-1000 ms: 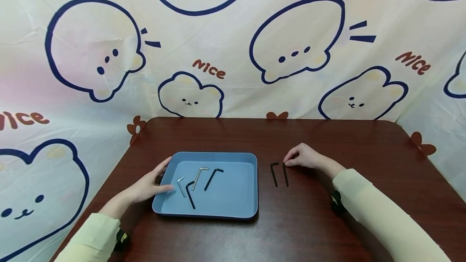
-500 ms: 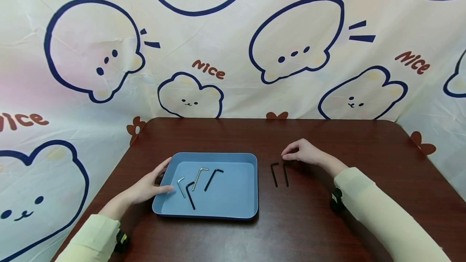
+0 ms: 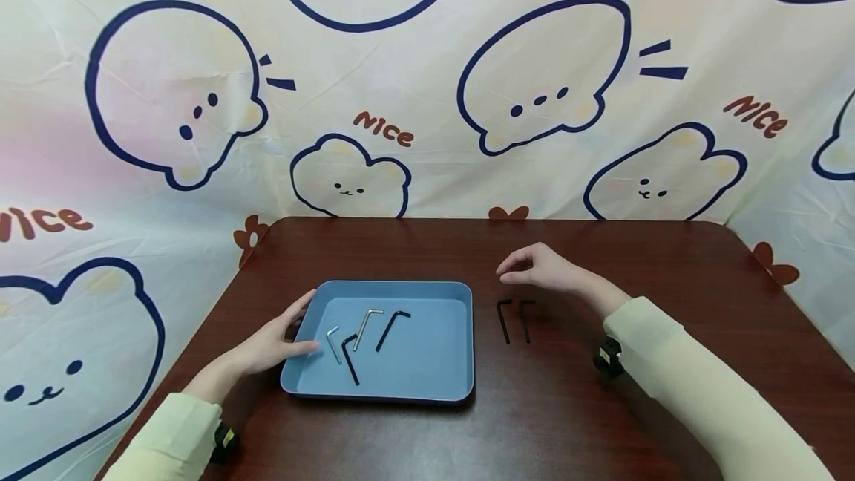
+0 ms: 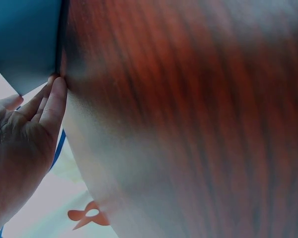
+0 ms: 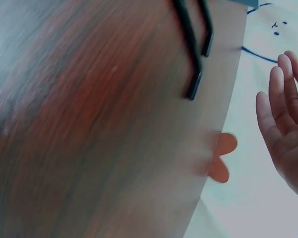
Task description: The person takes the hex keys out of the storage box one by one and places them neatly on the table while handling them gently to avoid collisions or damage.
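Resting in a shallow, rounded-corner blue rectangular tray (image 3: pixel 427 362) are four L-shaped hex keys: a small silver metal hex key (image 3: pixel 334 349) at the left, a longer brass-toned metal hex key (image 3: pixel 362 330), a black hex key (image 3: pixel 350 362) nearer the person, and another black hex key (image 3: pixel 387 331) farthest right of the four. The brass-toned one's lower end lies at the short arm of the nearer black one; whether they touch is too small to tell. On the table just to the right of the tray, two more black hex keys, a left one (image 3: pixel 503 323) and a right one (image 3: pixel 524 323), lie side by side and apart, bent ends away from the person.

The left hand (image 3: pixel 270 344) holds the tray's left side, thumb over the rim and fingers against the outside. The right hand (image 3: pixel 537 267) hovers apart from the keys, just beyond their bent ends, its fingers loosely extended and unloaded. Both arms wear pale yellow-green sleeves (image 3: pixel 701 381), with a small black device (image 3: pixel 609 357) at each wrist.

Beneath everything is a dark reddish-brown wood-grain table (image 3: pixel 534 414); behind it hangs a cream cloth (image 3: pixel 441 177) printed with blue-outlined cartoon animals and "Nice" lettering.
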